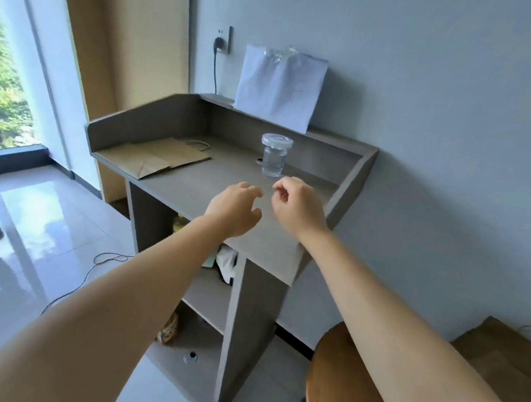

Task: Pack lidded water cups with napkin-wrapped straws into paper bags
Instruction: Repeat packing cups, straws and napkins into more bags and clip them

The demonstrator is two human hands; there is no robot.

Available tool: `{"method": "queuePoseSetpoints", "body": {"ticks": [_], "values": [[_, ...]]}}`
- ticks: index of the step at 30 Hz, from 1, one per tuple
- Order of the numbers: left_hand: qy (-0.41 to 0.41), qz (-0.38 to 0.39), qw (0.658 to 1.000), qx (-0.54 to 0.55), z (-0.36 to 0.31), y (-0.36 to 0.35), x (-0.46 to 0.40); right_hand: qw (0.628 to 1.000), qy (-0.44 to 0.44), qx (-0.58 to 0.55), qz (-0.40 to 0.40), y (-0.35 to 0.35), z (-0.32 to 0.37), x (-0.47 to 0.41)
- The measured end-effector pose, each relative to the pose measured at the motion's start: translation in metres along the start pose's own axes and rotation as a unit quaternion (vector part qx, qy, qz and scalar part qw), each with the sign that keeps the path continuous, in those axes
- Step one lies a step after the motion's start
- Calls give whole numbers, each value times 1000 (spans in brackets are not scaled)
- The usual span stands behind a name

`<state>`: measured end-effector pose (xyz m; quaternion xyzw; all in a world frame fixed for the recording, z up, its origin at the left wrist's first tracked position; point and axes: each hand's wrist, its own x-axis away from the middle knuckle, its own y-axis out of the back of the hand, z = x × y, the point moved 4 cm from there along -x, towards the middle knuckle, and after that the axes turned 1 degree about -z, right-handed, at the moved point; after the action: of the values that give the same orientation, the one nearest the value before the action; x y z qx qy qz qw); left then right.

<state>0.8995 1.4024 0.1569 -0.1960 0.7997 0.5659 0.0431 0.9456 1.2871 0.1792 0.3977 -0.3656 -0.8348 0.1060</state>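
Observation:
A clear plastic cup of water with a clear lid (274, 154) stands upright toward the back right of the grey desk top (215, 185). A flat brown paper bag with a cord handle (158, 159) lies on the desk's left side. My left hand (234, 209) hovers over the desk in front of the cup, fingers loosely curled and holding nothing. My right hand (298, 204) is just to its right, fingers curled with the fingertips close together; nothing shows between them. Both hands are short of the cup. No straw or napkin shows.
A pale package with clear plastic at its top (279, 88) leans against the wall on the desk's back ledge. Raised rims enclose the desk on three sides. A round wooden stool (340, 379) and another brown bag (503, 355) sit at lower right. A cable (99, 262) lies on the floor.

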Motion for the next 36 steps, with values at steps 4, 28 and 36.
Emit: {"method": "queuePoseSetpoints", "body": {"ticks": [4, 28, 36], "values": [[33, 4, 999, -19, 76, 4, -29, 1000, -7, -11, 23, -65, 28, -44], [95, 125, 973, -168, 307, -41, -254, 962, -216, -68, 153, -302, -28, -215], [-11, 127, 966, -225, 292, -27, -246, 924, -338, -154, 87, -322, -9, -214]]}}
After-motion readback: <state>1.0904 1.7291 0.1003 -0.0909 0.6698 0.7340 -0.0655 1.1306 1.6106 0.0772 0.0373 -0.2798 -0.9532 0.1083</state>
